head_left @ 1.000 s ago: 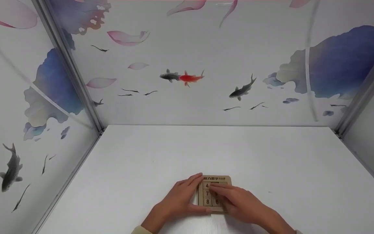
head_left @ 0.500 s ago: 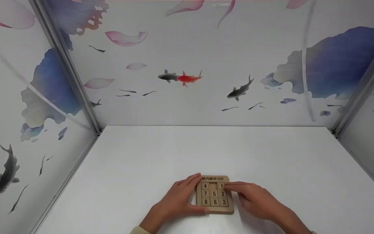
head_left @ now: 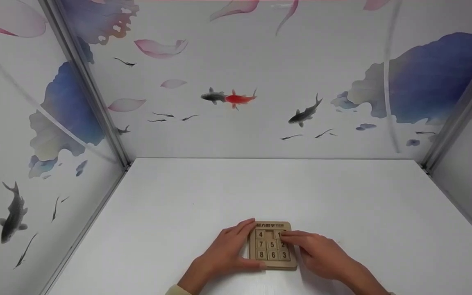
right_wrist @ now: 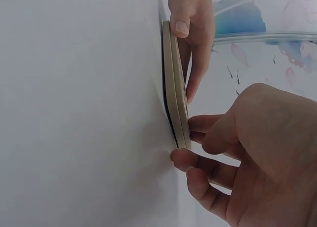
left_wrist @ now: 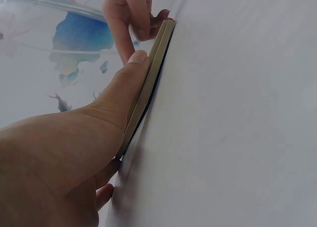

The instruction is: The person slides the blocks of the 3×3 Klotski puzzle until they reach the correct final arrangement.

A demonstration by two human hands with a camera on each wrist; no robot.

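A wooden sliding number puzzle [head_left: 261, 265] lies on the white table, its numbered tiles facing up. In the top row an open slot [head_left: 269, 234] sits between tile 4 [head_left: 260, 234] and tile 1 [head_left: 277, 234]. My left hand [head_left: 230, 252] holds the puzzle at its left side, thumb along the near edge and fingers up by the far left corner. From the right, my right hand [head_left: 322, 253] reaches over the frame with extended fingertips on tile 1, partly covering it and tile 2. In the right wrist view the other fingers [right_wrist: 210, 175] bend loosely by the puzzle's side.
White panels printed with fish, petals and blue lotus leaves [head_left: 428, 82] enclose the table [head_left: 219, 184] at the back and both sides. Metal posts [head_left: 88, 82] stand at the back corners.
My right hand has drawn back rightward from over the middle tiles, uncovering them. Since half a second ago its fingertips and tile 1 have shifted slightly left. My left hand keeps its place.
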